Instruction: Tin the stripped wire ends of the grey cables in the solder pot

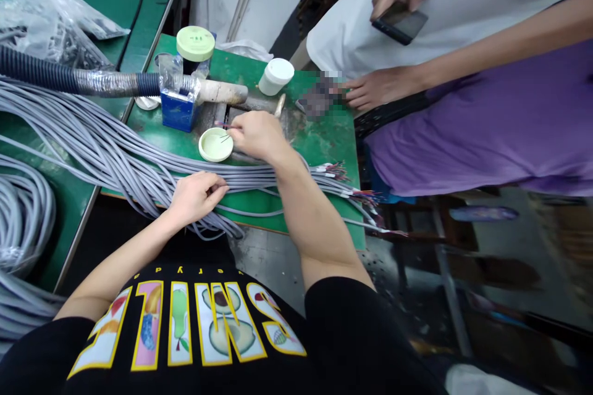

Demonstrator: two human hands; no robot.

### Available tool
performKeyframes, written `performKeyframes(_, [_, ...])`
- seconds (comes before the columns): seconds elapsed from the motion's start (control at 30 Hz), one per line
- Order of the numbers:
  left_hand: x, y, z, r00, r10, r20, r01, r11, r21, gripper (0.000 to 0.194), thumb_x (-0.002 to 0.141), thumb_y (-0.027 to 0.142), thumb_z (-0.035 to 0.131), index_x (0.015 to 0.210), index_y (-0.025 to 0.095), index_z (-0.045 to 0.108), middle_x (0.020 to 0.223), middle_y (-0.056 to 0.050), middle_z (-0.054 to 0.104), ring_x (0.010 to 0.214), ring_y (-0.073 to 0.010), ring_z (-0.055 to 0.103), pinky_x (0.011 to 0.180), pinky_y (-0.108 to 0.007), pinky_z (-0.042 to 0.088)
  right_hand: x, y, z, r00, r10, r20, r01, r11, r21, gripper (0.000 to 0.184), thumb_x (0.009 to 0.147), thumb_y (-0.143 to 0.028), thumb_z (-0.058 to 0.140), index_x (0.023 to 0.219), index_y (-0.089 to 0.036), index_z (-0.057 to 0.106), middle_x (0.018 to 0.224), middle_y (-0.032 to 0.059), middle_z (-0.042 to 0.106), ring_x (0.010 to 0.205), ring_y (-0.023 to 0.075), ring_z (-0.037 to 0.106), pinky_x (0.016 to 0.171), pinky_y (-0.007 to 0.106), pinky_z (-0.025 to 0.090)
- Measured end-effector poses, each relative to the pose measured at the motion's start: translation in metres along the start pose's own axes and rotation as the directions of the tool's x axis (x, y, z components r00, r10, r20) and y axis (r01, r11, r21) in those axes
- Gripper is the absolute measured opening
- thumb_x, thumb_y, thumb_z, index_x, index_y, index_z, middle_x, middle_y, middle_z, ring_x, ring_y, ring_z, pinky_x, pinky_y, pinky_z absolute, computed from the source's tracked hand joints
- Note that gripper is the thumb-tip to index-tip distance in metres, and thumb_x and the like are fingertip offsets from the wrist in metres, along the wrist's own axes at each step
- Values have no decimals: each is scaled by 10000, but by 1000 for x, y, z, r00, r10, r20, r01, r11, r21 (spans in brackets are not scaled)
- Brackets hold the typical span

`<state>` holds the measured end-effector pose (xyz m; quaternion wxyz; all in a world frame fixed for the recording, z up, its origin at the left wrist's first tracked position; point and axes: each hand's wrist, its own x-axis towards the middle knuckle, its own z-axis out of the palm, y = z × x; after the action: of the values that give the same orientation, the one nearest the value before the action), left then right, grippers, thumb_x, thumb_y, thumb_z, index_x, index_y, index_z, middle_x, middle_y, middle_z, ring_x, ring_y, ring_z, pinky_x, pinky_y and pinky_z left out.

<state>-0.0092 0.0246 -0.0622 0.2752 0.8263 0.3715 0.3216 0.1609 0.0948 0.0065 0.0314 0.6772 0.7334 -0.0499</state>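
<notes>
Through the head camera I have my right hand (pixel 258 134) above the counter (pixel 322 143), its grip closed on a few thin wires (pixel 225 136). Their dark ends reach over a shallow cream dish (pixel 214 147); my fingers hide the rest of them, and I can't make out whether the tips touch the dish. My left hand (pixel 193 195) lies at the grey cables (pixel 250 178), fingers curled and thumb close in; I cannot tell whether that grip has hold of one. The bundle runs out of view on the left, and my right forearm covers a stretch of it; the coloured cores (pixel 336 170) fan out blurred beyond. Past the white jar (pixel 277 78), a co-worker's hand (pixel 382 87) reaches toward a pixelated object (pixel 319 99) that I can't identify. The co-worker's head is out of view.
</notes>
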Motion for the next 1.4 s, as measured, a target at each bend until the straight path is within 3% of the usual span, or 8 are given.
performKeyframes(0.17, [1,0,-1,1000,2,3,-2,1000,0,140,858,247,578,774,189,673,655,4,665,622,-125,589,597,-235,413,11,44,2,977,207,-45,-205,978,34,320,840,-292,476,945,-136,736,990,172,730,975,322,642,774,373,439])
performKeyframes(0.3, [2,0,-2,1000,-2,4,2,1000,-19,147,857,250,570,773,191,676,673,-2,679,626,-126,594,607,-236,427,24,60,16,955,297,-9,-295,951,89,276,820,-259,524,937,-117,729,1010,201,721,992,325,640,804,384,455])
performKeyframes(0.77, [3,1,-2,1000,6,1,-6,998,-62,159,867,252,566,762,190,669,697,-10,690,628,-127,590,617,-239,430,39,63,29,931,359,67,-364,927,92,276,835,-183,531,1027,-93,707,1121,222,686,1086,341,625,892,425,465])
performKeyframes(0.97, [3,1,-1,1000,4,-7,-5,998,-63,150,860,249,575,761,184,668,690,-9,688,613,-120,579,601,-233,422,29,59,20,937,350,6,-348,930,115,244,827,-202,519,945,-96,705,1024,214,697,1032,340,616,856,420,449])
performKeyframes(1.07, [4,1,-1,1000,-6,-16,4,996,-91,152,855,246,576,756,182,673,680,-9,681,603,-116,569,588,-232,420,10,49,6,948,307,-85,-288,940,180,203,828,-257,522,813,-141,688,879,163,685,942,318,608,809,406,435])
performKeyframes(1.17, [4,2,-2,995,-40,-86,23,982,-190,140,834,263,608,750,180,683,658,-8,665,580,-107,546,575,-231,423,-19,29,-10,966,185,-182,-104,919,381,228,825,-275,523,635,-178,602,659,60,588,750,221,570,699,333,413])
performKeyframes(1.3, [6,0,-3,936,-206,-284,27,850,-527,197,782,372,696,819,179,691,659,0,650,563,-91,549,542,-214,438,-53,-3,-20,963,24,-270,184,674,715,332,820,-303,552,525,-186,456,531,-21,420,556,111,423,555,262,327])
performKeyframes(1.4, [10,2,-2,878,-320,-355,-47,682,-730,315,724,441,749,906,197,670,772,-10,684,632,-98,610,559,-206,473,-63,-24,-18,957,-43,-286,272,470,840,381,821,-375,579,520,-188,437,518,-37,401,524,89,376,517,245,306])
